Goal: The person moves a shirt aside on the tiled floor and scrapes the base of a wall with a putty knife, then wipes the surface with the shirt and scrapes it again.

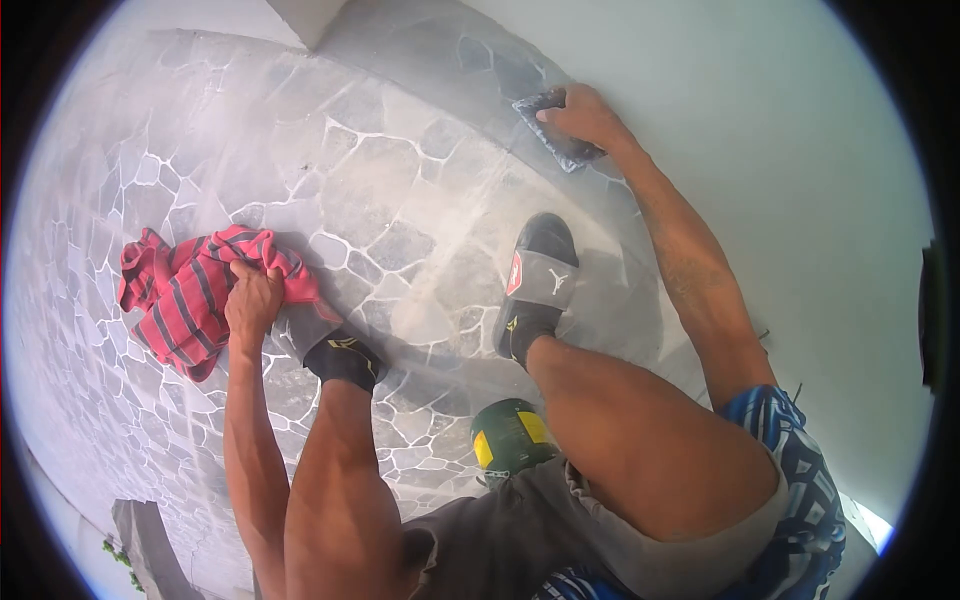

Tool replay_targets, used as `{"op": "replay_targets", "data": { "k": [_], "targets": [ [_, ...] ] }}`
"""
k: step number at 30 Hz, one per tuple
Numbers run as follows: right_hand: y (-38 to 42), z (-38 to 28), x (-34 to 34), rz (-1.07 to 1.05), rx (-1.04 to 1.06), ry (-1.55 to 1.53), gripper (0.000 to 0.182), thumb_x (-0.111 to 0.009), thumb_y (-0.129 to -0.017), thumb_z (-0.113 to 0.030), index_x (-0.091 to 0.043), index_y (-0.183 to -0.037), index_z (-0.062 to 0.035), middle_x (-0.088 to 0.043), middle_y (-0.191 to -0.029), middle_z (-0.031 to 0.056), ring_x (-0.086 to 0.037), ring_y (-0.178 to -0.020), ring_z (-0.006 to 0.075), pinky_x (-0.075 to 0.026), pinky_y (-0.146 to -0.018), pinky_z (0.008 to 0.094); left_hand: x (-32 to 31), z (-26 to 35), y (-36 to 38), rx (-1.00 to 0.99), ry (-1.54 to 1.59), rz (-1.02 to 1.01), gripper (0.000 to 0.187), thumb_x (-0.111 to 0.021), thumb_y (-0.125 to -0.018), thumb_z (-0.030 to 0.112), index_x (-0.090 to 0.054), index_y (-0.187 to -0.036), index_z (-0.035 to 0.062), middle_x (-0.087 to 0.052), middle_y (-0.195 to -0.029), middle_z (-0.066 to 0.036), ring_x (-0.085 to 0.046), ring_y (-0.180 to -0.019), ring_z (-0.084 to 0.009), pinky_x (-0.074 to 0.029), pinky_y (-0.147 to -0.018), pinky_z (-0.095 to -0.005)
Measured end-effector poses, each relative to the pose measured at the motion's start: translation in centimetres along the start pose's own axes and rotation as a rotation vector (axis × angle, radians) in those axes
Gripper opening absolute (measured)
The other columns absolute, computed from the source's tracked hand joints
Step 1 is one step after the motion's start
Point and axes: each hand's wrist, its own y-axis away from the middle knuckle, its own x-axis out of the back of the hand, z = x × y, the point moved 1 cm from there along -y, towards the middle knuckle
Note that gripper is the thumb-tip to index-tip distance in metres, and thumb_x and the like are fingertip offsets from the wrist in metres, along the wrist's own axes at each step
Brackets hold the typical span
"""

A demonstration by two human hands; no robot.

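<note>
My left hand [254, 298] is closed on a red and dark-striped cloth [195, 300], which looks like a shirt. The cloth hangs in a bunch over the paved floor and partly covers my left slide sandal [303, 330]. At the upper right, the fingers of my right hand [588, 118] grip a dark, flat rectangular pad [560, 140] with whitish smears on it. That pad lies where the pale wall meets the floor. Its exact kind I cannot make out.
The smooth pale wall [800, 200] runs along my right side. Irregular grey stones with white joints pave the floor [380, 230]. My right slide sandal [541, 265] rests mid-floor. Between my legs stands a dark green bucket [512, 437] with yellow patches.
</note>
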Motion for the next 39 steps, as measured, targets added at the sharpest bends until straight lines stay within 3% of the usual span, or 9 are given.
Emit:
{"op": "replay_targets", "data": {
  "k": [10, 12, 17, 20, 23, 28, 32, 36, 39],
  "targets": [
    [-0.3, -1.0, -0.4, 0.012, -0.041, 0.020, 0.034, -0.059, -0.089, -0.024, -0.063, -0.108, 0.0033, -0.065, -0.106, 0.0198, -0.065, -0.096, 0.0312, -0.051, -0.081, 0.0423, 0.1, 0.4, 0.0, -0.006, -0.031, -0.015, 0.058, -0.043, -0.095, 0.047, -0.035, -0.102, -0.0097, -0.063, -0.081, -0.037, -0.065, -0.083, -0.0516, -0.053, -0.075, -0.0546],
    [-2.9, -0.4, -4.4, 0.254, 0.477, 0.470, 0.031, -0.057, -0.090, -0.022, -0.063, -0.107, 0.0036, -0.066, -0.099, 0.0173, -0.067, -0.081, 0.0270, -0.053, -0.067, 0.0405, 0.6, 0.7, 0.3, -0.008, -0.001, 0.014, 0.058, -0.043, -0.096, 0.047, -0.036, -0.100, -0.0098, -0.063, -0.081, -0.036, -0.065, -0.082, -0.0514, -0.053, -0.072, -0.0544],
    [-2.4, -3.7, -0.5, -0.102, -0.118, 0.111, 0.040, -0.065, -0.087, -0.030, -0.067, -0.117, -0.0032, -0.065, -0.117, 0.0234, -0.060, -0.115, 0.0365, -0.046, -0.099, 0.0446, 1.5, 1.8, 0.8, 0.044, 0.014, -0.018, 0.060, -0.043, -0.095, 0.050, -0.035, -0.101, -0.0090, -0.063, -0.080, -0.036, -0.065, -0.083, -0.0515, -0.052, -0.074, -0.0548],
    [-3.1, -2.9, -4.6, 0.413, 0.564, 0.512, 0.034, -0.066, -0.087, -0.029, -0.070, -0.106, -0.0019, -0.072, -0.092, 0.0191, -0.070, -0.085, 0.0363, -0.055, -0.081, 0.0414, 1.8, 1.8, 0.5, 0.043, 0.056, -0.056, 0.052, -0.040, -0.094, 0.041, -0.035, -0.101, -0.0102, -0.061, -0.084, -0.039, -0.062, -0.087, -0.0557, -0.050, -0.080, -0.0578],
    [-5.8, -4.6, -0.4, 0.064, 0.051, -0.010, 0.038, -0.066, -0.086, -0.030, -0.069, -0.113, -0.0031, -0.070, -0.099, 0.0207, -0.067, -0.096, 0.0377, -0.052, -0.090, 0.0420, 1.6, 1.1, 0.0, 0.061, 0.020, 0.016, 0.058, -0.044, -0.095, 0.049, -0.035, -0.100, -0.0086, -0.063, -0.079, -0.035, -0.065, -0.082, -0.0513, -0.053, -0.073, -0.0548],
    [-4.8, -6.6, -3.4, 0.221, 0.327, 0.493, 0.048, -0.067, -0.084, -0.029, -0.064, -0.122, -0.0003, -0.068, -0.111, 0.0223, -0.066, -0.104, 0.0359, -0.051, -0.092, 0.0410, 1.2, 1.5, 0.4, 0.039, 0.021, 0.021, 0.058, -0.046, -0.094, 0.048, -0.036, -0.099, -0.0094, -0.064, -0.078, -0.035, -0.065, -0.080, -0.0505, -0.053, -0.072, -0.0546],
    [-5.2, -6.1, -0.7, -0.013, -0.032, 0.013, 0.047, -0.067, -0.084, -0.026, -0.063, -0.125, -0.0036, -0.066, -0.116, 0.0209, -0.062, -0.111, 0.0362, -0.047, -0.097, 0.0437, 0.8, 1.3, 0.5, 0.037, -0.002, 0.006, 0.058, -0.045, -0.095, 0.048, -0.037, -0.099, -0.0096, -0.064, -0.078, -0.033, -0.065, -0.080, -0.0510, -0.053, -0.072, -0.0552],
    [-6.4, -8.0, -3.3, 0.293, 0.392, 0.407, 0.039, -0.067, -0.085, -0.026, -0.067, -0.117, -0.0042, -0.070, -0.105, 0.0186, -0.066, -0.101, 0.0338, -0.051, -0.090, 0.0430, 0.5, 1.0, 0.1, 0.040, 0.024, 0.040, 0.055, -0.046, -0.094, 0.045, -0.037, -0.098, -0.0092, -0.064, -0.077, -0.034, -0.066, -0.078, -0.0499, -0.054, -0.069, -0.0535],
    [-6.8, -7.8, -1.5, 0.072, 0.110, 0.118, 0.039, -0.067, -0.085, -0.027, -0.067, -0.117, -0.0054, -0.067, -0.111, 0.0195, -0.062, -0.108, 0.0341, -0.048, -0.095, 0.0437, 0.7, 0.6, -0.1, 0.044, 0.003, 0.025, 0.056, -0.047, -0.093, 0.048, -0.036, -0.098, -0.0072, -0.064, -0.079, -0.035, -0.066, -0.080, -0.0506, -0.054, -0.071, -0.0542]
  ]
}}
